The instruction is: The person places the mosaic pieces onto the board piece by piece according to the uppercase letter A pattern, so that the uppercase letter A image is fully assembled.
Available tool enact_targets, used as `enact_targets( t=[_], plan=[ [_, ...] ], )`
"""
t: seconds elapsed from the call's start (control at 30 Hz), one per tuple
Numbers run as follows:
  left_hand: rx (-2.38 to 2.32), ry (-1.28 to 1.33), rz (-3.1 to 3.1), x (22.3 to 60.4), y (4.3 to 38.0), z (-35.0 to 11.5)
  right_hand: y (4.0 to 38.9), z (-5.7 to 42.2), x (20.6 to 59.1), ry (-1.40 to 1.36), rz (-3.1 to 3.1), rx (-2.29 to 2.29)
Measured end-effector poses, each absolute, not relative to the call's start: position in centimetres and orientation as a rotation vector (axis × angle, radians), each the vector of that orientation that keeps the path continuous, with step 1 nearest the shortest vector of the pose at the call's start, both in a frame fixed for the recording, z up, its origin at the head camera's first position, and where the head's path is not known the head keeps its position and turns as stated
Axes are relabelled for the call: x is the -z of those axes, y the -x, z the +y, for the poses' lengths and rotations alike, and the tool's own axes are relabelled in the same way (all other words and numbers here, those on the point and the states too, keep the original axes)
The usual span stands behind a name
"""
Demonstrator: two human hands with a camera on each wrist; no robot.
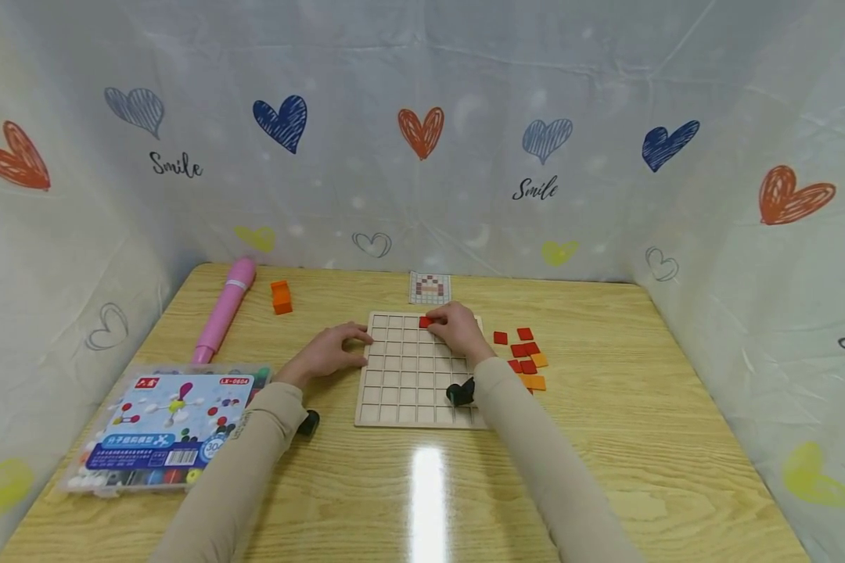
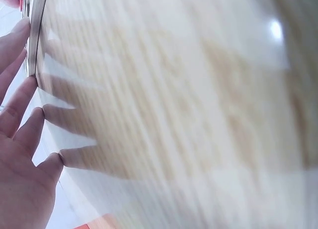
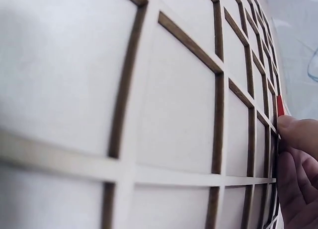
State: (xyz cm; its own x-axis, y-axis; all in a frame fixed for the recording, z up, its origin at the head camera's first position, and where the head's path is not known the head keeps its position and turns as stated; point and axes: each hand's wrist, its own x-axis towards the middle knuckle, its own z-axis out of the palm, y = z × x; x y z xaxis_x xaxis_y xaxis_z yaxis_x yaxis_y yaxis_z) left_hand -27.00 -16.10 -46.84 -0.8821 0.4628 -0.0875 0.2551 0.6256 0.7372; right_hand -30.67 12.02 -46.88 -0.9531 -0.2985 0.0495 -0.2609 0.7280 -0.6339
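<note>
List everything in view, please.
grid board: 1, pale wood, table centre
held tile: 1, red, board's far row
loose tiles: at least 6 red, 2 orange, right of board
pattern card: 1, red, white, beyond board
kit box: 1, clear, blue label, near left
rod: 1, pink, far left
small piece: 1, orange, beside rod
table: 1, yellowish, under board
backdrop: 1, whitish, around table
wrist devices: 2, black, at wrists
sleeves: 2, beige, on arms
left grip: 1, at board's left edge
right grip: 1, pinching held tile
</note>
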Motion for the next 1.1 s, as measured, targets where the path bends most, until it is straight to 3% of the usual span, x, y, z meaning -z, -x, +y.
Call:
enact_targets(
  t=[0.77,1.1],
  plan=[
    [-1.104,-0.597,2.59,46.6,26.9,-15.8,30.3,12.4,47.3,0.407,2.847,1.152],
    [-1.09,-0.6,2.602,46.6,26.9,-15.9,27.6,13.9,47.0,0.231,2.708,1.424]
  ],
)
